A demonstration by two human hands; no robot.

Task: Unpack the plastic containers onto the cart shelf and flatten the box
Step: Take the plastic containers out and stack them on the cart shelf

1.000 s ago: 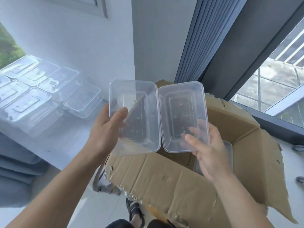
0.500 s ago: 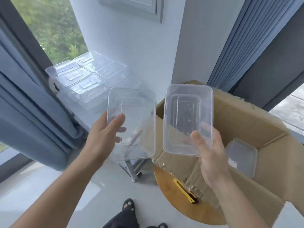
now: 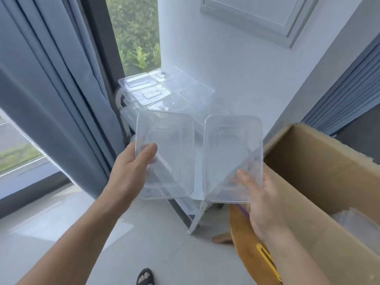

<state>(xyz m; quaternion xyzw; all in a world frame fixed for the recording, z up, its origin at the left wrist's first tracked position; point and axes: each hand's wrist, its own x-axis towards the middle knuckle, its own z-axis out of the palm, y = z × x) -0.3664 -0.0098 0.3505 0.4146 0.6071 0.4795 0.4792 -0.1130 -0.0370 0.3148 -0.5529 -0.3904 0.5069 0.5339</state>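
Here, through the head view, I see both hands raised in front of me, each holding one clear plastic container. The cardboard box (image 3: 320, 165) stands open at the lower right and serves as my landmark.

The left hand (image 3: 131, 171), well left of the box, grips the left container (image 3: 170, 149) at its near left edge, thumb on the front and fingers curled behind. The right hand (image 3: 261, 194), just beside the box's near left corner, pinches the right container (image 3: 232, 153) at its near right corner. Its thumb lies on the front, and its fingers show blurred through the plastic. The two containers are side by side, close but apart, tilted with their open faces towards me.

Left of the box and beyond the held pair stands the cart shelf (image 3: 197, 182), white, carrying stacked containers (image 3: 152, 93) in rows. Further left of the box hang a blue curtain (image 3: 51, 89) and a window (image 3: 135, 31) onto greenery.

The box rests on a round wooden surface (image 3: 246, 243) with a yellow tool (image 3: 267, 258) on it. Inside the box I see pale plastic (image 3: 357, 227), though I cannot tell what it is. A sandalled foot (image 3: 145, 276) shows on the floor, down left of the box.
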